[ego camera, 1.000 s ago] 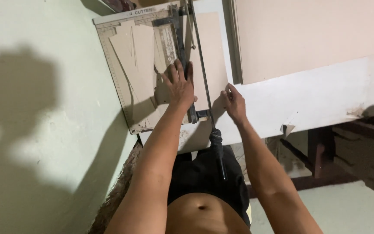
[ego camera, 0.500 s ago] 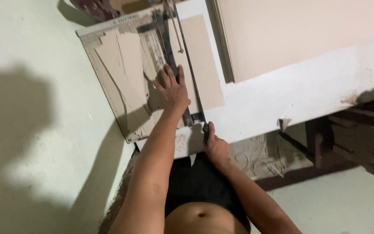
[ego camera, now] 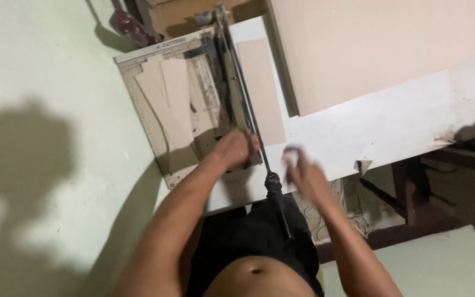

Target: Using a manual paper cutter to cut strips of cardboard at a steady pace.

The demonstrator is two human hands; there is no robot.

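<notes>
A guillotine paper cutter (ego camera: 155,137) lies on a white table (ego camera: 391,126), with brown cardboard pieces (ego camera: 169,99) on its pale base. Its blade arm (ego camera: 237,82) is down, and the dark handle (ego camera: 276,190) sticks out past the table edge toward my body. My left hand (ego camera: 236,148) rests on the near end of the cutter, fingers curled over the bar. My right hand (ego camera: 303,173) is blurred, just right of the handle and apart from it, over the table's front edge. A cut cardboard strip (ego camera: 262,88) lies right of the blade.
A large beige board (ego camera: 369,49) covers the table's far right. Dark wooden frame parts (ego camera: 446,181) and a tangle of cord (ego camera: 347,214) sit below the table on the right. A pale green floor or wall (ego camera: 39,82) fills the left. Dark objects (ego camera: 130,25) stand beyond the cutter.
The blade arm has stayed down. My right hand let go of the handle and moved up right onto the table edge. My left hand slid toward me along the cutter.
</notes>
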